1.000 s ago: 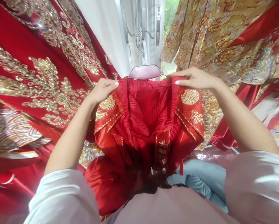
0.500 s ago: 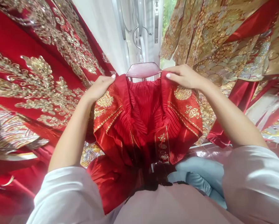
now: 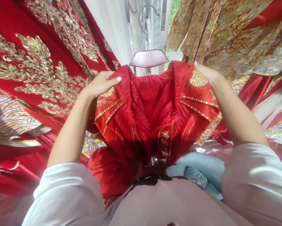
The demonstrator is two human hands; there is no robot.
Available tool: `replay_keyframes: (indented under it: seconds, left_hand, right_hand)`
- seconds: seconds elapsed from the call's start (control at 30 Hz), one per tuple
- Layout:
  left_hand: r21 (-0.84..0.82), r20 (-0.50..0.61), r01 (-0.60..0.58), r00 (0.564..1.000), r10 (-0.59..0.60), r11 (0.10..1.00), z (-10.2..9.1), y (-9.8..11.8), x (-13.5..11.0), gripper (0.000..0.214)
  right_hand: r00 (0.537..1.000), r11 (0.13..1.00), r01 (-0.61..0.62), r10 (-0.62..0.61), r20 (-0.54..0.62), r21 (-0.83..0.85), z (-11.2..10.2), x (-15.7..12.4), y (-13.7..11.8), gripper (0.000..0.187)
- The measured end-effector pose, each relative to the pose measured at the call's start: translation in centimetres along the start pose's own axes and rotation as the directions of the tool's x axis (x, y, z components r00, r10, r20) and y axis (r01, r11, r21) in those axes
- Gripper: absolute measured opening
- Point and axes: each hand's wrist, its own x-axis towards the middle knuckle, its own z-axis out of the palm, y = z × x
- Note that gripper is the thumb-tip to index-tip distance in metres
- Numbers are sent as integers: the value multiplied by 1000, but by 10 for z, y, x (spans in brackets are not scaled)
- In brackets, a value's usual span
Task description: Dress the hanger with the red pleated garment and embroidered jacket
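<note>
The left hand [image 3: 97, 84] holds one shoulder of a red jacket [image 3: 118, 108]; the right hand [image 3: 208, 73], its grip unclear, has slid outward from the collar [image 3: 178, 73], spreading the garment wider. The jacket is on a hanger [image 3: 149, 58] between red [image 3: 35, 59] and gold clothes [image 3: 228, 47].

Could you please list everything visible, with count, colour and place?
Embroidered jacket: 1, red-gold, centre
Hanger: 1, pinkish, at jacket's neck
Sequined garments: uncounted, red-gold, left
Patterned garments: uncounted, gold, upper right
Bunched cloth: uncounted, red, below jacket, left
Panel or curtain: uncounted, white, top, left of hanger
Lock plate: 1, grey, top, right of hanger
Greenery: uncounted, green, top
Trousers: 1, light blue, lower right of centre
Shirt: 1, pale, bottom
Left hand: 1, bare, gripping jacket, left of centre
Right hand: 1, bare, at jacket's right edge
</note>
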Motion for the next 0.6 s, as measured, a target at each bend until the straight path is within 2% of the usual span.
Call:
replay_keyframes:
  seconds: [0.1, 0.13, 0.23, 0.3, 0.4, 0.5, 0.6]
  left_hand:
    - [217, -79, -83, 992, 103, 973, 2, 11, -12, 80]
    - [287, -94, -112, 985, 144, 951, 3, 14, -16, 84]
    - [420, -66, -172, 973, 219, 891, 4, 18, -22, 91]
    - [433, -50, -168, 976, 210, 885, 5, 18, -22, 85]
    - [406, -125, -103, 978, 167, 908, 8, 19, -13, 78]
    - [369, -196, -40, 973, 119, 929, 9, 24, -2, 83]
    - [391, -119, -41, 988, 95, 919, 7, 30, 1, 81]
  right_hand:
    - [988, 999, -27, 19, 155, 45, -15, -7, -22, 39]
    - [990, 999, 6, -11, 138, 42, -19, -11, -33, 37]
    - [983, 993, 104, -93, 161, -59, -20, -22, -64, 57]
    - [979, 977, 113, -79, 187, -180, -9, -24, -78, 58]
    - [994, 948, 46, -12, 111, -315, 12, -17, -88, 31]
    - [999, 935, 6, 13, 51, -355, 23, -5, -93, 33]
    - [993, 915, 19, 29, 113, -402, 22, -2, -96, 37]
